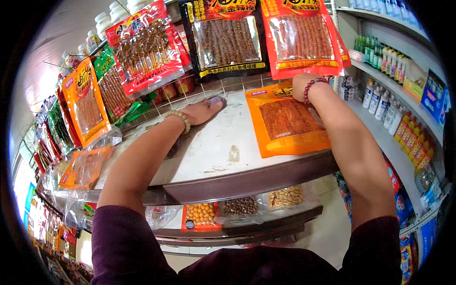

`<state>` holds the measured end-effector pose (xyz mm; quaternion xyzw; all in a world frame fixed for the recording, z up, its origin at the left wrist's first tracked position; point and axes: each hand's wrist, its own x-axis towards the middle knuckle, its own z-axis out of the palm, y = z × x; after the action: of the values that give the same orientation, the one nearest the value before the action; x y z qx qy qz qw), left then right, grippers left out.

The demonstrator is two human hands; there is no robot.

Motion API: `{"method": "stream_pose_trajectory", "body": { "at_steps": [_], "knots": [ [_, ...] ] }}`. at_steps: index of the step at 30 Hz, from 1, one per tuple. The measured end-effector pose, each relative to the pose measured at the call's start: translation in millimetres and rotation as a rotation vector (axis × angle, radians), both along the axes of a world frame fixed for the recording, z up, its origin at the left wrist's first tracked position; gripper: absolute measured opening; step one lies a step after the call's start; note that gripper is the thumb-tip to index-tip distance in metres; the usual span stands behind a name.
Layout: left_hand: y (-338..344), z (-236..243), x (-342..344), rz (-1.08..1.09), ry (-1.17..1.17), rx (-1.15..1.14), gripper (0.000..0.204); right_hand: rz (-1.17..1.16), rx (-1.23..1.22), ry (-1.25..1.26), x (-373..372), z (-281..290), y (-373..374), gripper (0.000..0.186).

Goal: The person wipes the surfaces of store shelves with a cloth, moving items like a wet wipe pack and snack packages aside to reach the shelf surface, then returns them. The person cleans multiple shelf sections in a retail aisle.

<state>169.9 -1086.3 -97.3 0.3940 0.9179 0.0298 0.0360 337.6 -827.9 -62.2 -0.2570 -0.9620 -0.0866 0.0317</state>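
Observation:
My right hand (301,88), a dark red bead bracelet at its wrist, grips the upper right edge of an orange snack packet (290,124). The packet has a clear window showing reddish-brown flat pieces and lies on the white shelf top (209,156). My left hand (203,112), with a pale bead bracelet, rests low over the shelf top by the wire grid. Its fingers are closed around something small and greyish at the fingertips that I cannot make out. Just above my right hand hangs a red snack packet (304,40).
A black packet (227,42), a red-and-clear packet (145,50) and an orange packet (85,102) hang along the grid. Another orange packet (85,167) lies at the shelf's left end. Bagged nuts (285,196) sit one shelf below. Bottles (380,102) line shelving at right.

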Motion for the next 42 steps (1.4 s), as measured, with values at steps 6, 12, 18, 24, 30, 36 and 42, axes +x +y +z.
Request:
{"method": "stream_pose_trajectory", "body": {
  "at_steps": [6,12,18,24,30,36,42],
  "knots": [
    [-47,-3,-1,-0.138,0.01,0.014,0.085,-0.058,0.014,-0.207,-3,-9,30,0.043],
    [-143,4,56,-0.074,-0.052,0.051,0.073,-0.05,-0.128,-0.024,9,-6,15,0.057],
    [-193,-2,85,-0.14,0.109,0.113,0.065,0.033,-0.322,0.294,9,-17,81,0.063],
    [-198,-2,89,-0.149,0.112,0.098,0.063,0.004,-1.327,0.312,48,-7,44,0.041],
    [-191,-1,86,-0.196,0.18,0.129,0.06,0.208,-1.754,0.416,72,-16,42,0.032],
    [-196,-7,87,-0.148,0.158,0.145,0.058,0.281,-1.924,0.545,91,-26,-28,0.032],
    [-189,-13,80,-0.16,0.169,0.179,0.061,0.576,-1.679,0.768,146,-2,-102,0.031]
  ]
}}
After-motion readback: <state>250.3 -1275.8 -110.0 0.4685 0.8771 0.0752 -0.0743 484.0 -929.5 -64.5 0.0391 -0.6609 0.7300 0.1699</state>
